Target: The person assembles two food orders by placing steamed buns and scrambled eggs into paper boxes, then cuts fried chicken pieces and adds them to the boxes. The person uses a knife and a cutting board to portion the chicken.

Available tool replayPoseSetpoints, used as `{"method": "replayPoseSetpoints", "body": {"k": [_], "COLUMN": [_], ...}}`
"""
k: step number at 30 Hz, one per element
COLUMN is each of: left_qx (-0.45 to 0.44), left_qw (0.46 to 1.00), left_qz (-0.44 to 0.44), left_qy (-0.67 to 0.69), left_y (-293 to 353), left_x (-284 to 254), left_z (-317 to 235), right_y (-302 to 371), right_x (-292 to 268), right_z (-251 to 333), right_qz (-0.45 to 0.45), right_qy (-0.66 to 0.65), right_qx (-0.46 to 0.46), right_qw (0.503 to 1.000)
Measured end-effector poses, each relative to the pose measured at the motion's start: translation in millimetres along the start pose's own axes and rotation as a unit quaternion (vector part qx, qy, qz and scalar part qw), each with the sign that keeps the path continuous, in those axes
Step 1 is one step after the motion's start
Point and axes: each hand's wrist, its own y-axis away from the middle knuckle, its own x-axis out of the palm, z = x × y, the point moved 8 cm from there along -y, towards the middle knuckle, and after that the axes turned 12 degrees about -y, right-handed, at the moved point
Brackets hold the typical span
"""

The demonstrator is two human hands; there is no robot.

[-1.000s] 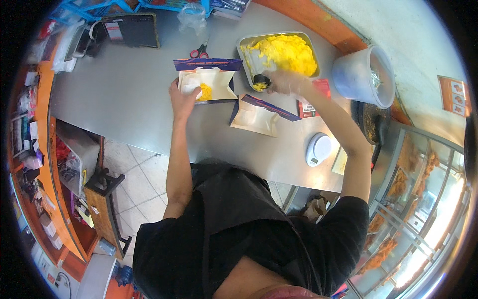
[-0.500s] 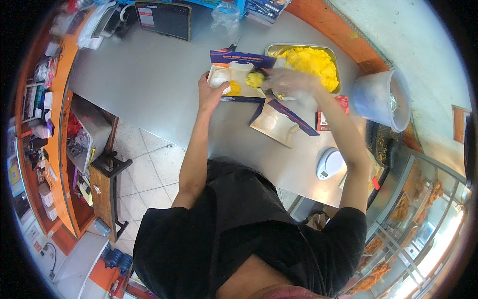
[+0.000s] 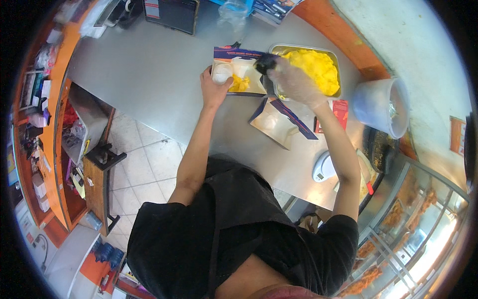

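An open cardboard box (image 3: 255,85) with a dark blue printed flap stands on the steel table. Inside at its left sits a small white cup (image 3: 222,73), beside a small heap of yellow food (image 3: 241,83) that looks like rice. My left hand (image 3: 215,91) grips the box's left side, thumb against the cup. My right hand (image 3: 298,85), in a clear glove and blurred, is closed on a small black cup (image 3: 266,63) tipped above the box's right end. Just right of it lies a metal tray (image 3: 304,47) heaped with yellow rice (image 3: 316,70); the hand covers the tray's left part.
A second open box (image 3: 273,124) lies nearer me, with a red pack (image 3: 339,113) to its right. Beyond are a white kitchen scale (image 3: 324,167) and a translucent bucket (image 3: 377,107). A tablet (image 3: 172,14) and a plastic bag (image 3: 234,15) stand at the back.
The yellow rice seen in the black cup now lies in the box, where the heap is bigger. The cup has tipped and risen slightly away. My left hand still holds the box.
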Motion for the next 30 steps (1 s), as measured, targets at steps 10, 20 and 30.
{"method": "replayPoseSetpoints", "body": {"k": [10,20,30], "left_qx": [0.086,0.202,0.221], "left_qw": [0.970,0.972,0.967], "left_qz": [-0.156,0.046,0.102], "left_qy": [-0.164,0.115,0.072], "left_y": [42.5,134.0,157.6], "left_x": [-14.2,10.7,32.7], "left_z": [-31.3,-58.3,-68.4], "right_y": [-2.3,-39.7,-44.0], "right_x": [-49.9,4.0,36.6], "right_z": [-106.6,-119.4,-115.3], "right_qz": [-0.124,-0.125,-0.045], "right_qy": [0.110,0.096,0.014], "right_qx": [0.206,0.241,0.122], "right_qw": [0.964,0.958,0.991]}}
